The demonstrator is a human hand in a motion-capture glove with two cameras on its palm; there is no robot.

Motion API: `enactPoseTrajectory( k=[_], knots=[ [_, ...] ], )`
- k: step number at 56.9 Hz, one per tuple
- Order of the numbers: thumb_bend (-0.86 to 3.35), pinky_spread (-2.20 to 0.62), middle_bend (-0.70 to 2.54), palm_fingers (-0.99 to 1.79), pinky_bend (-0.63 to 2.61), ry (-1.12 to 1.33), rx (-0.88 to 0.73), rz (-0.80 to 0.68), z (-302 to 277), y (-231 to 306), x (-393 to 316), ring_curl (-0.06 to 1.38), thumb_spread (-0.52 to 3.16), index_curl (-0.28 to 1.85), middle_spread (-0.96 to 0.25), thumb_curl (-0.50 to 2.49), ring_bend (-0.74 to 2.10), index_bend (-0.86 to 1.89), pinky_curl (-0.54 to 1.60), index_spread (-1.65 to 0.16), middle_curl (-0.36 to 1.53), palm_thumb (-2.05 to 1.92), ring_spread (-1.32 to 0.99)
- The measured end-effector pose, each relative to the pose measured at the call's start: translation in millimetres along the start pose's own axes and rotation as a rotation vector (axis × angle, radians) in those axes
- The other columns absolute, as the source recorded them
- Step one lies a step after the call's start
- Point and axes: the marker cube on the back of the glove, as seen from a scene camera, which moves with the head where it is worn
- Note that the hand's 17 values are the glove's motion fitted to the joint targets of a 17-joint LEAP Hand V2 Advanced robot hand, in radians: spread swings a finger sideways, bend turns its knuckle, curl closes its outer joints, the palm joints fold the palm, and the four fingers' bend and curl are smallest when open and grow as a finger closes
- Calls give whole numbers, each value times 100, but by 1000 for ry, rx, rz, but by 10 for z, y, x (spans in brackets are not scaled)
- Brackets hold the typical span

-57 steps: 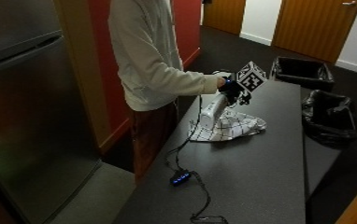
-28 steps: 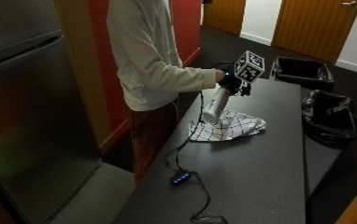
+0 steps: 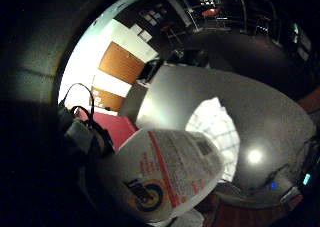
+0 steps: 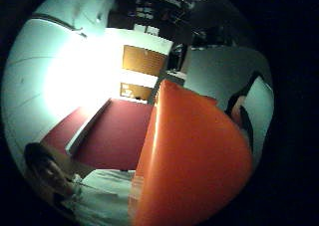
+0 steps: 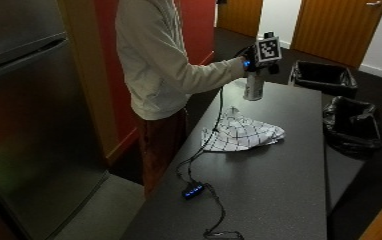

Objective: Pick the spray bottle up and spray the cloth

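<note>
In the outside view my gloved right hand [image 5: 249,56] grips a white spray bottle [image 5: 253,86] by its top and holds it in the air above the dark table [image 5: 291,165]. A white checked cloth [image 5: 241,132] lies crumpled on the table, below the bottle and nearer the camera. The little finger side palm view shows the bottle's printed label [image 3: 165,179] close up, with the cloth [image 3: 215,132] on the table beyond it. An orange part of the bottle [image 4: 192,161] fills the thumb side palm view.
A black cable with a small blue-lit box [image 5: 194,190] trails over the table's near end. Two bins lined with black bags [image 5: 323,77] [image 5: 352,124] stand beyond the table's far side. A steel fridge [image 5: 24,115] is behind the person.
My hand has lifted the spray bottle off the table beside the cloth and carried it higher and farther from the cloth. The cloth has stayed put.
</note>
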Motion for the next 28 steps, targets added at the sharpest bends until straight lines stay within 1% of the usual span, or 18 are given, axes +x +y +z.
enactPoseTrajectory(
  k=[1, 3, 5, 6, 8, 11, 13, 16, 18, 26, 28],
  knots=[
    [-3, -22, 59, 139, 39, 23, -13, -2, 50, 23, 63, 46, 27, 55, -14, 80, 70, 42, 38, -18, 51, 93, -17],
    [-3, -22, 59, 139, 39, 133, 11, -8, 194, -8, 287, 46, 27, 55, -14, 80, 70, 42, 38, -18, 51, 93, -17],
    [-3, -22, 59, 139, 39, 250, 38, -15, 478, -58, 551, 46, 27, 55, -14, 80, 70, 42, 38, -18, 51, 93, -17],
    [-3, -22, 59, 139, 39, 262, 35, -16, 654, -61, 631, 46, 27, 55, -14, 80, 70, 42, 38, -18, 51, 93, -17],
    [-4, -22, 59, 139, 39, 212, 56, -18, 908, -86, 688, 46, 27, 55, -14, 80, 70, 42, 38, -18, 51, 93, -17],
    [-3, -22, 59, 139, 39, 139, 131, -20, 1069, -158, 768, 46, 27, 55, -14, 80, 70, 42, 38, -18, 51, 93, -17],
    [-3, -22, 59, 139, 38, 118, 102, -13, 1157, -101, 856, 46, 26, 55, -14, 80, 70, 42, 38, -18, 51, 93, -17],
    [-3, -22, 59, 139, 38, 124, -24, 7, 1307, 93, 1052, 46, 26, 55, -14, 80, 70, 42, 38, -18, 51, 93, -17],
    [-3, -21, 59, 139, 38, 140, -51, 16, 1430, 144, 1198, 46, 26, 55, -14, 80, 70, 42, 38, -18, 51, 93, -17],
    [-3, -21, 59, 138, 39, 418, 99, 40, 1782, -41, 1967, 46, 26, 55, -14, 80, 70, 41, 38, -18, 52, 94, -16],
    [-3, -21, 59, 138, 39, 423, 115, 39, 1887, -76, 2056, 46, 26, 55, -13, 80, 70, 41, 38, -18, 52, 94, -16]
  ],
)
